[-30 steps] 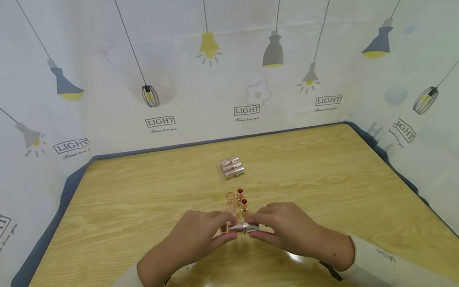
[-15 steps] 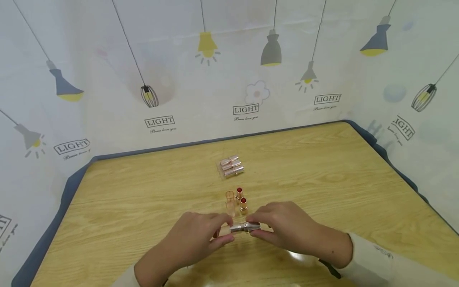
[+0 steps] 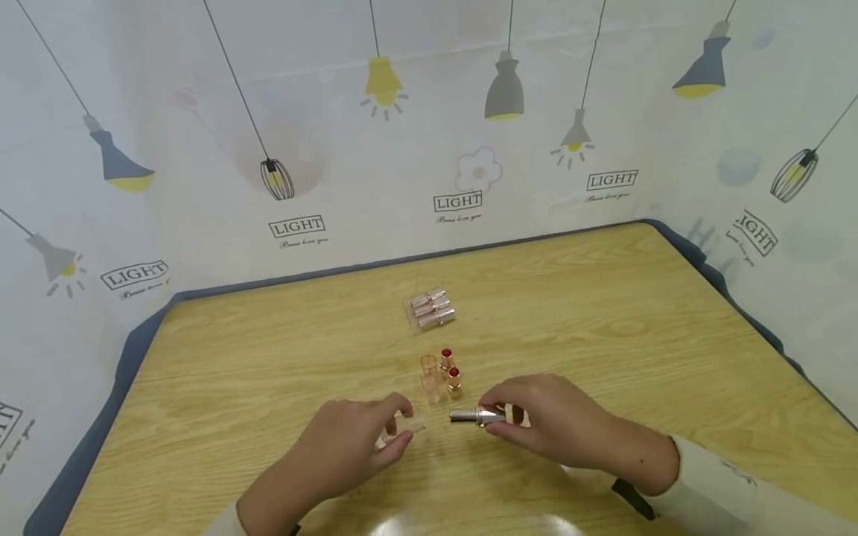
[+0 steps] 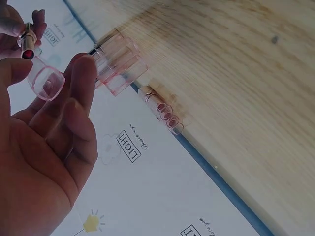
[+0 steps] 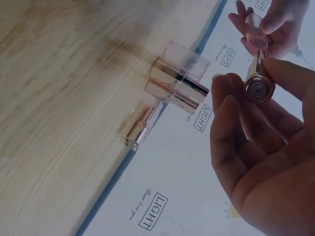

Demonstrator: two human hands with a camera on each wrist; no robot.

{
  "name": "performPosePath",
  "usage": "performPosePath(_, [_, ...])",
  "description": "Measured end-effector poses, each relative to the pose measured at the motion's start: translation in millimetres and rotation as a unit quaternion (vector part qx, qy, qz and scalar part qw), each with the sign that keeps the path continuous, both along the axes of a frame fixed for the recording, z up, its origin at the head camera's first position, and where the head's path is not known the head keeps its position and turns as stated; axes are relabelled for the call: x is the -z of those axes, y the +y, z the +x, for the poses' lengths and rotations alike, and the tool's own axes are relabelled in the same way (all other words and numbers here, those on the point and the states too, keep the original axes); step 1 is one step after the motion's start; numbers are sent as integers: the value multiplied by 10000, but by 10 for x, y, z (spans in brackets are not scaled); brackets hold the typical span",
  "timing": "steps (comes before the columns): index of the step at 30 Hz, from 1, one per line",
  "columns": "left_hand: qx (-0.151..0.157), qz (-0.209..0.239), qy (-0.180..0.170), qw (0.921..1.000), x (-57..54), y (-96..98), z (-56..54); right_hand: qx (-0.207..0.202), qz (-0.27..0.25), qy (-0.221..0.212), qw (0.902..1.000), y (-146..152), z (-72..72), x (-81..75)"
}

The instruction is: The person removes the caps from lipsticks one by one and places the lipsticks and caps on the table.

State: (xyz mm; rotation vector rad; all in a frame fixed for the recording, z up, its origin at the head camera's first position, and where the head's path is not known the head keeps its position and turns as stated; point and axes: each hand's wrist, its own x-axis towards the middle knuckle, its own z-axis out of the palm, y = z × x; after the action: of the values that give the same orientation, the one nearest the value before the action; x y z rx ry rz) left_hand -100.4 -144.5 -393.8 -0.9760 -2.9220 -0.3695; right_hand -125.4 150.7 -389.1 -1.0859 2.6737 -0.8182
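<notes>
Between the thumb and fingers of my left hand (image 3: 348,447) is a clear pinkish lipstick cap (image 4: 46,81). My right hand (image 3: 556,417) pinches a silvery lipstick (image 3: 468,415) by its base, and the tube points left toward the cap. A gap separates cap and lipstick in the head view. The lipstick's red tip shows in the left wrist view, its round-cornered base (image 5: 258,89) in the right wrist view. Just beyond the hands, two uncapped lipsticks (image 3: 454,381) with red tips stand upright, beside clear pink caps (image 3: 429,372).
Farther back on the wooden table (image 3: 281,342), three capped lipsticks (image 3: 433,310) lie side by side. A printed curtain (image 3: 375,171) with lamp drawings rises behind the table's blue-edged far side.
The clear cap has come off the lipstick. My left hand has drawn left with the cap, and my right hand has moved slightly right with the lipstick.
</notes>
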Motion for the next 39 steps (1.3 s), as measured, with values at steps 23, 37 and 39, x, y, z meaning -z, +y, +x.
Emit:
performPosePath(23, [65,-60,-116,9999,58,174,-61,113,-295,-520,9982,38,21,104])
performPosePath(37, [-46,-235,428,9988,182,243,-164,431,-290,-416,9978,45,19,121])
performPosePath(39, [-73,-252,448,9986,192,263,-181,445,-295,-405,9978,44,19,125])
